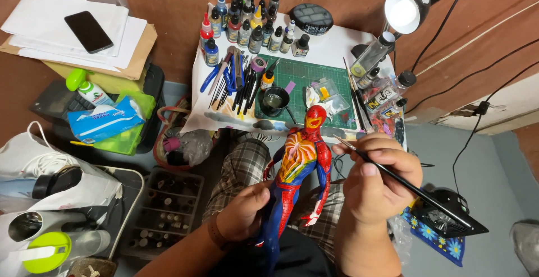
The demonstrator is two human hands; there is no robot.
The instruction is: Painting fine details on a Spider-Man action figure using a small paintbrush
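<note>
Over the lap, near the surface [348, 44], I note my left hand [242, 212] clamped on the red-and-blue figure's [297, 165] legs, steadying it upright, while my right hand [377, 179] pinches a thin brush [401, 180] beside its shoulder.

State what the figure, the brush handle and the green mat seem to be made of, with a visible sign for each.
Figure: probably plastic or resin, glossy highlights on red and blue paint. Brush handle: dark, smooth, likely lacquered wood or plastic. Green mat: matte, flat, gridded, probably rubbery vinyl.

Paint bottles [247, 24], phone [88, 31], lamp [407, 7]
</note>
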